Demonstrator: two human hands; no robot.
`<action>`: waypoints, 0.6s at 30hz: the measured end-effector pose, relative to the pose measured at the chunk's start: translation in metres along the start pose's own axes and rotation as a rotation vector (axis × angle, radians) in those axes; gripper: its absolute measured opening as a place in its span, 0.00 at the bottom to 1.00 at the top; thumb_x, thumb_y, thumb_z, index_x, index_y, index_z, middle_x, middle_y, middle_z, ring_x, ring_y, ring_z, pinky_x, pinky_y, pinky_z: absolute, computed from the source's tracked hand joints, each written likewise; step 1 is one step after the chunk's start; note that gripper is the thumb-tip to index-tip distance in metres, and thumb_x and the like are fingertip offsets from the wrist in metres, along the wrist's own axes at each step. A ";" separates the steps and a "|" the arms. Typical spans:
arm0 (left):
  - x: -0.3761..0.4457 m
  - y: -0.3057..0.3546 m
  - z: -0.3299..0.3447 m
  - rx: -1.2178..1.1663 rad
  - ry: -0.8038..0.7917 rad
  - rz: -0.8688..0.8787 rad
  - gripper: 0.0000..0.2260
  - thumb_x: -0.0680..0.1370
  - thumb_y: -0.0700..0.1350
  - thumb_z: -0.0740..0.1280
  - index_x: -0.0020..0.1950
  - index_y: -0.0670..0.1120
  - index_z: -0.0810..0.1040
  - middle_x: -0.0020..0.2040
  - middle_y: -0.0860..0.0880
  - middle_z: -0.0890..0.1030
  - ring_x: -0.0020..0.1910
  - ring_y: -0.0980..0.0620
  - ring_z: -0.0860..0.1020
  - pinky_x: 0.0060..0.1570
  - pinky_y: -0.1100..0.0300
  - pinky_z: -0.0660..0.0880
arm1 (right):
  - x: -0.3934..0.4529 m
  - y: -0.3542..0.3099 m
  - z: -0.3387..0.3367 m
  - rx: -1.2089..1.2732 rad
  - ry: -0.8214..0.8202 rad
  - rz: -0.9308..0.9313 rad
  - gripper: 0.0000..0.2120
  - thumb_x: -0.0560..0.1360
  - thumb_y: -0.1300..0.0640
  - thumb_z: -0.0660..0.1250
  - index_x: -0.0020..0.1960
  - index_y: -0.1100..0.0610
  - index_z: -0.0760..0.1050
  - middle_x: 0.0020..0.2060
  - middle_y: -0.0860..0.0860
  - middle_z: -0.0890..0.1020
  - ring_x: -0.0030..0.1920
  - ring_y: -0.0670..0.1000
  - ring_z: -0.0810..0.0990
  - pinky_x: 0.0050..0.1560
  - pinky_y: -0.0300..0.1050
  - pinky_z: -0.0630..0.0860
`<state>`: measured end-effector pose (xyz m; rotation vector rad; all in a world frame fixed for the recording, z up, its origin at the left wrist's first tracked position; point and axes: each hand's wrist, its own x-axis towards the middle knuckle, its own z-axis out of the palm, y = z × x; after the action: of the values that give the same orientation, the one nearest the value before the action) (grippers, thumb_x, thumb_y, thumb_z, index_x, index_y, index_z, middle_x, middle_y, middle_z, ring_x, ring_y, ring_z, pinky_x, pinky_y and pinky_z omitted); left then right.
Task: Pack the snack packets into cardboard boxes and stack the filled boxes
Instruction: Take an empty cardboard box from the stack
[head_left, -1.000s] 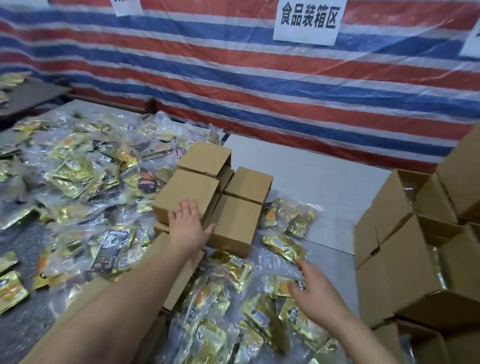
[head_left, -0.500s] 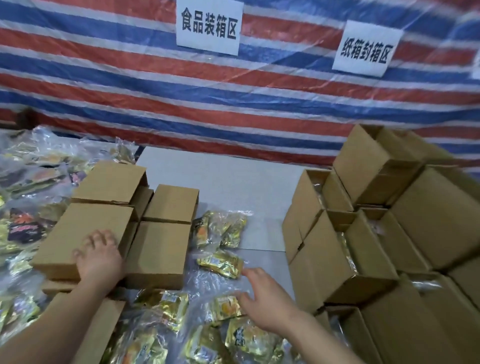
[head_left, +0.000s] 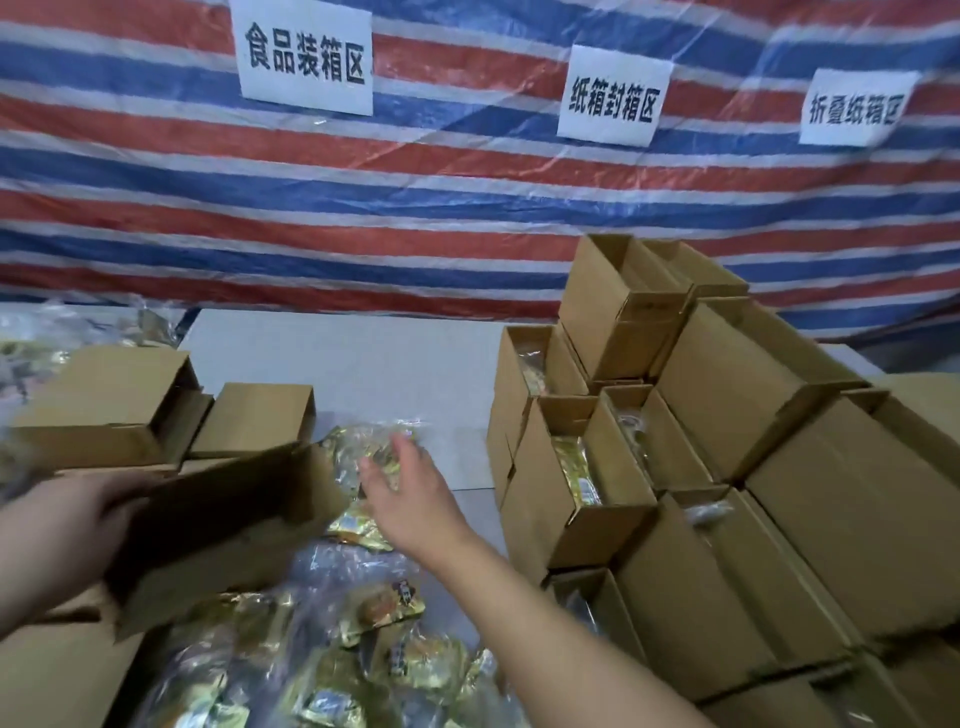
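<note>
**One box lifted, packets underhand**

Striped tarp (head_left: 467, 208) fills the whole 12 o'clock span, red, blue and white, with three white paper signs (head_left: 305, 57) on it.

Table (head_left: 363, 358), pale grey, bare patch at 12 o'clock centre.

Stack of filled boxes (head_left: 727, 467) from 2 to 4 o'clock: brown cardboard, several tiers, some ends open with gold packets showing inside.

Empty boxes (head_left: 119, 400) at 9 to 10 o'clock, closed-looking, sitting side by side on the table.

Held box (head_left: 218, 525) at 8 o'clock: tilted, off the table, its open end pointing toward centre. My left hand (head_left: 62, 530) grips its near end, fingers wrapped round the edge; blurred.

Snack packets (head_left: 363, 654), gold foil in clear wrap, spread from centre down to 6 o'clock; more at far 10 o'clock.

My right hand (head_left: 410, 493) at centre, fingers spread and straight, palm down over a packet (head_left: 363, 447). Holding nothing; cannot tell if it touches.
</note>
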<state>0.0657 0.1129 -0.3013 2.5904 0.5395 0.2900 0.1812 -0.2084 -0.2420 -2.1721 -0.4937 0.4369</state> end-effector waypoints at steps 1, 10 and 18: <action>-0.017 0.041 -0.016 0.013 -0.041 0.002 0.15 0.76 0.37 0.70 0.50 0.59 0.82 0.42 0.58 0.83 0.43 0.52 0.80 0.45 0.53 0.78 | 0.002 -0.004 -0.009 0.018 -0.003 -0.030 0.36 0.79 0.36 0.59 0.80 0.52 0.54 0.78 0.50 0.61 0.77 0.51 0.59 0.75 0.47 0.57; -0.044 0.198 0.017 -0.119 -0.375 0.107 0.08 0.83 0.45 0.63 0.55 0.52 0.82 0.48 0.56 0.81 0.46 0.59 0.76 0.41 0.73 0.67 | -0.021 0.030 -0.078 -0.548 -0.079 -0.142 0.09 0.78 0.47 0.68 0.51 0.52 0.79 0.49 0.50 0.82 0.52 0.53 0.80 0.53 0.50 0.78; -0.102 0.177 0.107 -0.149 -0.548 0.028 0.09 0.82 0.45 0.64 0.56 0.47 0.82 0.52 0.50 0.83 0.53 0.50 0.79 0.54 0.59 0.74 | -0.081 0.131 -0.014 -0.646 -0.099 0.038 0.11 0.78 0.45 0.66 0.43 0.51 0.74 0.43 0.51 0.81 0.46 0.55 0.80 0.43 0.47 0.75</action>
<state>0.0618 -0.1168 -0.3179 2.3872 0.2697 -0.3537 0.1439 -0.3313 -0.3271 -2.7907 -0.7241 0.4486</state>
